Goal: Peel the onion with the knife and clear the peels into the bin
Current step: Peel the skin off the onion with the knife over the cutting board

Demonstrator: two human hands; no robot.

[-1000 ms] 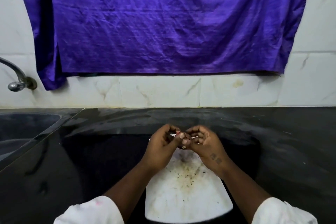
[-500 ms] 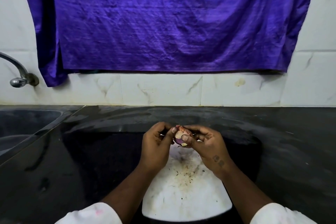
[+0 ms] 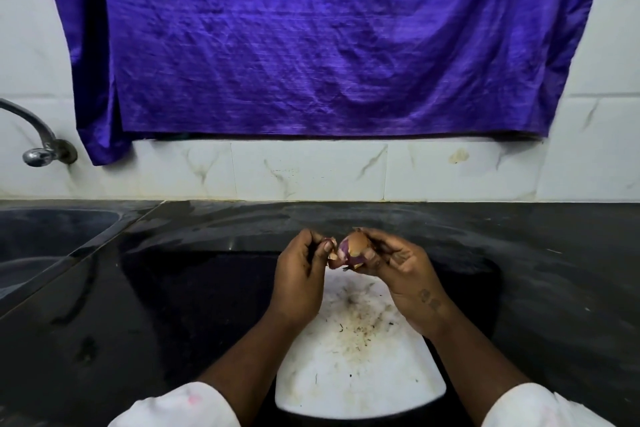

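Note:
A small onion (image 3: pixel 354 249), part brown skin and part bare purple, is held up over the far end of the white cutting board (image 3: pixel 356 364). My right hand (image 3: pixel 398 270) grips it from the right with curled fingers. My left hand (image 3: pixel 304 270) pinches a strip of loose peel (image 3: pixel 331 246) at the onion's left side. No knife shows clearly in either hand. No bin is in view.
The board lies on a black stone counter (image 3: pixel 536 270) and carries dark specks and stains. A sink (image 3: pixel 45 243) with a metal tap (image 3: pixel 38 149) sits at the left. A purple cloth (image 3: pixel 329 38) hangs on the white tiled wall behind.
The onion has come into plain sight between my hands. My left hand has drawn slightly left, pulling a flap of peel away from the onion.

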